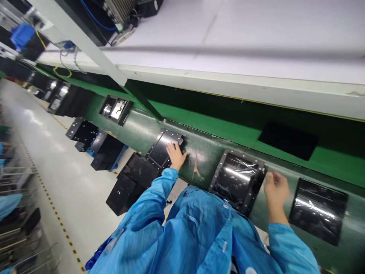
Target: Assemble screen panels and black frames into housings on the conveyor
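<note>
My left hand (175,155), fingers spread, is at the right edge of a flat black framed panel (161,147). I cannot tell whether it touches the panel or hovers over it. My right hand (276,190) is closed, with the fingers curled; what is inside them, if anything, is hidden. Just left of it lies a black frame (222,160) with fasteners along its border, around a glossy, film-like dark sheet (235,177). On the other side of that hand is a glossy black panel (319,209), reflecting a light strip.
A green bench (196,156) runs beneath a white shelf (242,85). Black boxes (128,184) stand at the bench's front left, near a blue-based cart (116,156). Another black unit (115,109) lies farther along. A dark rectangle (288,140) shows on the green back wall.
</note>
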Action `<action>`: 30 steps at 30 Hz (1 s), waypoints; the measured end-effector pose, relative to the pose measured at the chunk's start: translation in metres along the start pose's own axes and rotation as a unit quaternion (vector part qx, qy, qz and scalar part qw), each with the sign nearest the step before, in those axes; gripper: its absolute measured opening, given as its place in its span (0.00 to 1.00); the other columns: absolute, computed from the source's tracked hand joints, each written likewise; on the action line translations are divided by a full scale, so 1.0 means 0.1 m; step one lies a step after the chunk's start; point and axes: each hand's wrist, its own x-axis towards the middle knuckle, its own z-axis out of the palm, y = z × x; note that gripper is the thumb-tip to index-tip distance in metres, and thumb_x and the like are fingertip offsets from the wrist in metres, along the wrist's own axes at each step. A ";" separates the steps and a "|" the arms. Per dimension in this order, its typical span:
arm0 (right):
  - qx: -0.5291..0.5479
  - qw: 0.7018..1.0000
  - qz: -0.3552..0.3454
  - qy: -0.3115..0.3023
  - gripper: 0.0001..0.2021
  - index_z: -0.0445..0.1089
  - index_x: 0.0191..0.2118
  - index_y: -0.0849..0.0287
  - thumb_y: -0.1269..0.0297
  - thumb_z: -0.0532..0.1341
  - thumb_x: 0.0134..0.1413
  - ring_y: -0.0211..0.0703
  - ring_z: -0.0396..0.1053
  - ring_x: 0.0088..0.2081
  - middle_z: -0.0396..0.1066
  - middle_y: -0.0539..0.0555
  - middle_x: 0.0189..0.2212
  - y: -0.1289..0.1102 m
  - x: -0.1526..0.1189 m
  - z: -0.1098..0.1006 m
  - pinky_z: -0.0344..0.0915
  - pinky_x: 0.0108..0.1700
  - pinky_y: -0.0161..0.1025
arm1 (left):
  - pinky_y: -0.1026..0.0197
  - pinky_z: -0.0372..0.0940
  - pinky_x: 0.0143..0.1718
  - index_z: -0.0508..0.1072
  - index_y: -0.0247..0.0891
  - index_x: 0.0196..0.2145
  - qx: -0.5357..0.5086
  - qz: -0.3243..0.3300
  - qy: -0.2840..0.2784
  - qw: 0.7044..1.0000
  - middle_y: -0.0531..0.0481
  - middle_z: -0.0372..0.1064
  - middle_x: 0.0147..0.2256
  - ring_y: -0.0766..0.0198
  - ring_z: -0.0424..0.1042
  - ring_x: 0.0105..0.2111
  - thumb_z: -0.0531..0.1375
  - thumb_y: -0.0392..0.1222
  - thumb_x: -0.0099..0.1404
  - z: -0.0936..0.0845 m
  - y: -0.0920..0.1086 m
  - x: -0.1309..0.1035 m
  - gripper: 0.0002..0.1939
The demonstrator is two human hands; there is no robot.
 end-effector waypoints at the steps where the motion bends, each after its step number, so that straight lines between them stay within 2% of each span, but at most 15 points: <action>1: 0.015 1.000 0.021 -0.004 0.25 0.79 0.50 0.50 0.38 0.59 0.60 0.71 0.80 0.48 0.80 0.68 0.45 0.00 -0.09 -0.04 0.74 0.52 0.66 | 0.25 0.43 0.73 0.56 0.26 0.75 0.039 -0.028 -0.011 0.999 0.16 0.40 0.76 0.25 0.39 0.78 0.74 0.45 0.64 -0.15 -0.22 0.00 0.51; 3: 0.042 0.998 0.038 -0.040 0.21 0.80 0.44 0.49 0.39 0.62 0.58 0.70 0.80 0.44 0.81 0.66 0.40 -0.10 -0.25 -0.09 0.75 0.51 0.65 | 0.25 0.43 0.73 0.54 0.28 0.77 0.093 -0.042 -0.038 0.994 0.18 0.41 0.77 0.26 0.39 0.78 0.71 0.45 0.66 -0.31 -0.51 -0.01 0.50; 5: 0.054 0.995 0.013 -0.081 0.19 0.79 0.41 0.50 0.41 0.61 0.59 0.68 0.80 0.44 0.81 0.65 0.40 -0.28 -0.41 -0.09 0.74 0.52 0.65 | 0.30 0.44 0.74 0.57 0.27 0.76 0.118 -0.017 -0.058 0.991 0.19 0.47 0.76 0.29 0.45 0.77 0.66 0.42 0.70 -0.33 -0.60 -0.04 0.43; 7: 0.053 0.991 -0.043 -0.115 0.18 0.79 0.41 0.51 0.44 0.59 0.62 0.66 0.79 0.45 0.82 0.64 0.42 -0.52 -0.57 -0.05 0.74 0.54 0.64 | 0.35 0.48 0.74 0.60 0.25 0.74 0.131 0.004 -0.063 0.989 0.20 0.53 0.73 0.31 0.52 0.75 0.63 0.38 0.71 -0.31 -0.55 -0.09 0.38; 9: 0.060 0.983 -0.091 -0.148 0.17 0.79 0.42 0.52 0.47 0.58 0.64 0.61 0.79 0.46 0.82 0.61 0.44 -0.74 -0.73 0.01 0.74 0.54 0.61 | 0.41 0.57 0.71 0.63 0.25 0.73 0.147 0.021 -0.060 0.987 0.22 0.61 0.70 0.34 0.61 0.71 0.61 0.34 0.69 -0.39 -0.47 -0.14 0.36; 12: 0.099 0.965 -0.096 -0.221 0.16 0.80 0.44 0.53 0.50 0.59 0.65 0.54 0.79 0.43 0.82 0.58 0.44 -0.97 -0.99 0.14 0.76 0.51 0.54 | 0.45 0.69 0.58 0.72 0.33 0.67 0.168 0.020 -0.046 0.985 0.29 0.77 0.55 0.39 0.77 0.57 0.59 0.40 0.73 -0.78 -0.40 -0.14 0.27; 14: 0.124 0.955 -0.081 -0.257 0.18 0.81 0.46 0.53 0.49 0.60 0.65 0.52 0.79 0.42 0.83 0.57 0.44 -1.06 -1.17 0.22 0.76 0.51 0.51 | 0.44 0.71 0.53 0.78 0.38 0.60 0.153 0.017 -0.019 0.988 0.35 0.81 0.43 0.40 0.80 0.49 0.59 0.50 0.75 -1.09 -0.35 -0.10 0.22; 16: 0.148 0.947 -0.068 -0.276 0.20 0.82 0.50 0.52 0.46 0.60 0.65 0.51 0.79 0.43 0.82 0.58 0.47 -1.11 -1.31 0.29 0.76 0.50 0.49 | 0.45 0.71 0.52 0.80 0.41 0.55 0.069 0.027 -0.001 0.997 0.40 0.81 0.40 0.43 0.80 0.46 0.60 0.55 0.73 -1.26 -0.23 -0.09 0.21; 17: 0.161 0.945 -0.057 -0.278 0.22 0.82 0.52 0.52 0.45 0.61 0.65 0.50 0.79 0.43 0.82 0.58 0.48 -1.11 -1.36 0.31 0.75 0.50 0.48 | 0.48 0.71 0.52 0.80 0.41 0.53 -0.001 0.027 -0.005 1.000 0.42 0.82 0.40 0.46 0.80 0.46 0.61 0.56 0.73 -1.25 -0.13 -0.11 0.20; 19: 0.187 0.947 -0.022 -0.262 0.25 0.82 0.53 0.53 0.41 0.61 0.64 0.50 0.79 0.43 0.82 0.58 0.49 -1.07 -1.40 0.33 0.75 0.50 0.48 | 0.54 0.73 0.48 0.81 0.40 0.48 -0.164 0.003 -0.055 0.985 0.44 0.82 0.41 0.51 0.80 0.44 0.62 0.54 0.72 -1.03 0.13 -0.21 0.17; 21: 0.206 0.952 0.032 -0.223 0.27 0.83 0.49 0.56 0.38 0.61 0.63 0.53 0.79 0.43 0.83 0.58 0.45 -0.94 -1.37 0.30 0.75 0.50 0.48 | 0.57 0.73 0.43 0.80 0.38 0.44 -0.288 -0.031 -0.129 0.949 0.44 0.82 0.39 0.55 0.80 0.40 0.62 0.54 0.72 -0.61 0.44 -0.39 0.16; 23: 0.207 0.959 0.090 -0.170 0.29 0.83 0.45 0.58 0.36 0.60 0.62 0.57 0.79 0.44 0.83 0.58 0.40 -0.76 -1.29 0.22 0.74 0.51 0.50 | 0.59 0.74 0.44 0.80 0.37 0.43 -0.345 -0.035 -0.187 0.919 0.44 0.82 0.39 0.58 0.80 0.40 0.62 0.55 0.73 -0.13 0.76 -0.58 0.17; 26: 0.130 0.979 0.132 -0.083 0.27 0.84 0.44 0.58 0.38 0.60 0.62 0.63 0.78 0.50 0.83 0.61 0.42 -0.45 -1.17 0.07 0.72 0.56 0.54 | 0.57 0.74 0.48 0.81 0.36 0.46 -0.344 -0.021 -0.225 0.911 0.43 0.82 0.42 0.57 0.80 0.44 0.60 0.56 0.75 0.41 1.11 -0.82 0.20; 28: 0.046 0.989 0.129 -0.047 0.25 0.84 0.46 0.58 0.43 0.60 0.62 0.65 0.77 0.52 0.82 0.64 0.45 -0.29 -1.13 -0.01 0.70 0.59 0.57 | 0.54 0.73 0.53 0.82 0.36 0.49 -0.293 -0.008 -0.210 0.933 0.42 0.81 0.45 0.53 0.79 0.50 0.59 0.55 0.75 0.61 1.24 -0.93 0.20; 30: -0.011 0.993 0.113 -0.033 0.24 0.84 0.49 0.59 0.48 0.58 0.63 0.64 0.76 0.52 0.81 0.66 0.47 -0.19 -1.12 -0.05 0.69 0.60 0.57 | 0.51 0.69 0.62 0.83 0.36 0.53 -0.233 0.013 -0.173 0.957 0.39 0.78 0.51 0.49 0.75 0.58 0.60 0.52 0.75 0.72 1.28 -0.99 0.20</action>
